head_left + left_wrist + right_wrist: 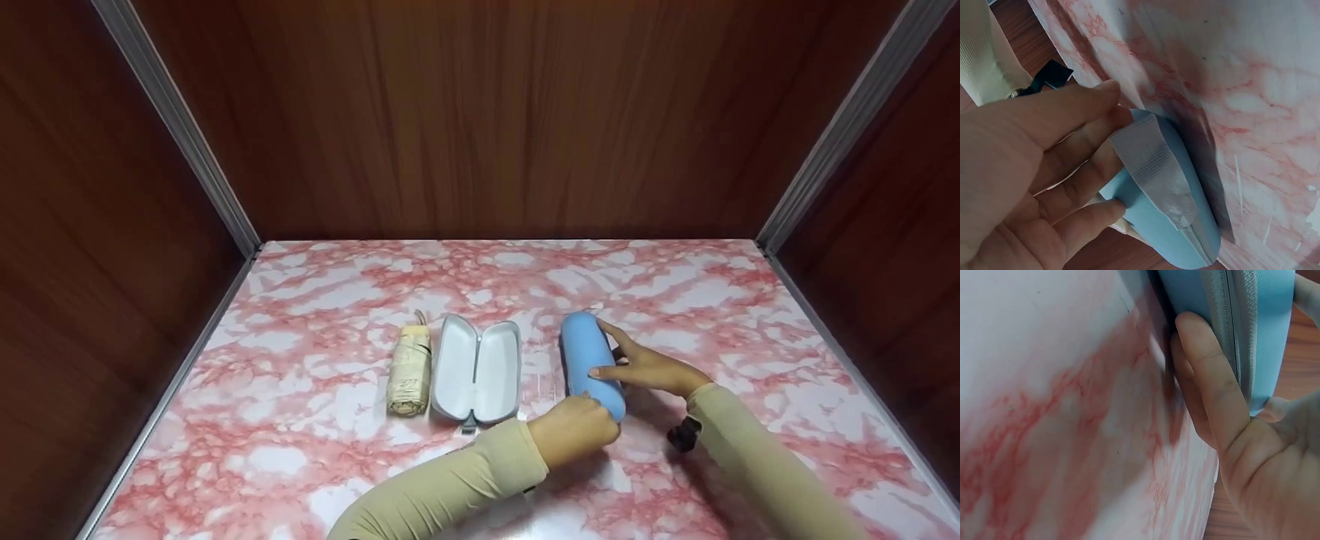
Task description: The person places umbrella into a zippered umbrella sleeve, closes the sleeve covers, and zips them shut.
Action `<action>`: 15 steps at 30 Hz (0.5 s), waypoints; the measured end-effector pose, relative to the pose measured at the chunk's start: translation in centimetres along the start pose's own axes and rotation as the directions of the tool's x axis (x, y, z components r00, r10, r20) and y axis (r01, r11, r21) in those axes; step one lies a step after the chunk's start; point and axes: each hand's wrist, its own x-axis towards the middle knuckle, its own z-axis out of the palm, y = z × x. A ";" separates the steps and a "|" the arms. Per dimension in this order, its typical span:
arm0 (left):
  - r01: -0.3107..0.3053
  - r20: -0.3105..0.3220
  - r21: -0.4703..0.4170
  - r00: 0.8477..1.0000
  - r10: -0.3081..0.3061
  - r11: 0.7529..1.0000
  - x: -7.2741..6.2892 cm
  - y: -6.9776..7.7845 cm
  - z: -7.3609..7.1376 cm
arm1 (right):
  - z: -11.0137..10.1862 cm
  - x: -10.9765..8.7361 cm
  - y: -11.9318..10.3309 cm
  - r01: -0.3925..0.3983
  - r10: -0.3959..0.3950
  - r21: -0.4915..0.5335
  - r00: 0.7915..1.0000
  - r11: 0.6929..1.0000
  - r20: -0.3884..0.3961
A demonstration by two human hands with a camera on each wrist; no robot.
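Observation:
A blue zippered case (587, 349) lies lengthwise on the table, closed as far as it shows. At its near end my left hand (576, 431) curls in, fingertips against the blue shell beside a grey fabric tab (1154, 169) in the left wrist view. My right hand (652, 369) grips the case from the right, thumb on top and fingers along the side. In the right wrist view, the fingers (1210, 371) lie against the side below the grey zipper band (1235, 332). The left fingertips are hidden in the head view.
Left of the blue case, a glasses case (496, 375) lies open, white inside with a grey rim. Next to it is a folded beige umbrella (410, 375) with a yellow handle end. Brown wood-look panels (480, 120) surround the red and white marbled table (315, 465).

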 end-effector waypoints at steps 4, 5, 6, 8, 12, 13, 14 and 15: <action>0.016 -0.030 0.012 0.999 -0.016 1.000 -0.1 -0.1 0.2 | 0.1 0.0 0.0 -0.005 0.005 -0.004 1.000 1.000 -0.006; 0.018 -0.035 0.011 0.999 -0.017 1.000 -0.2 -0.1 0.2 | 0.1 0.0 0.0 -0.007 0.007 -0.006 1.000 1.000 -0.006; 0.022 -0.039 0.007 0.999 -0.021 1.000 -0.2 -0.1 0.3 | 0.1 -0.1 0.0 -0.011 0.011 -0.009 1.000 1.000 -0.008; 0.030 -0.047 0.008 0.998 -0.030 1.000 -0.3 -0.1 0.3 | 0.1 -0.1 0.0 -0.011 0.011 -0.021 1.000 1.000 -0.009; 0.044 -0.063 0.018 0.997 -0.043 0.999 -0.5 -0.2 0.4 | 0.1 0.0 -0.1 -0.005 0.004 -0.042 1.000 0.999 -0.009; 0.044 -0.064 0.021 0.997 -0.043 0.999 -0.6 -0.2 0.5 | 0.1 0.0 -0.1 0.000 0.000 -0.044 1.000 0.999 -0.008; 0.043 -0.063 0.019 0.997 -0.042 0.999 -0.6 -0.2 0.6 | 0.0 0.0 -0.1 0.002 -0.002 -0.042 1.000 0.999 -0.006; 0.042 -0.060 0.011 0.997 -0.041 0.999 -0.6 -0.2 0.6 | 0.0 0.0 -0.1 0.002 -0.002 -0.042 1.000 0.999 -0.006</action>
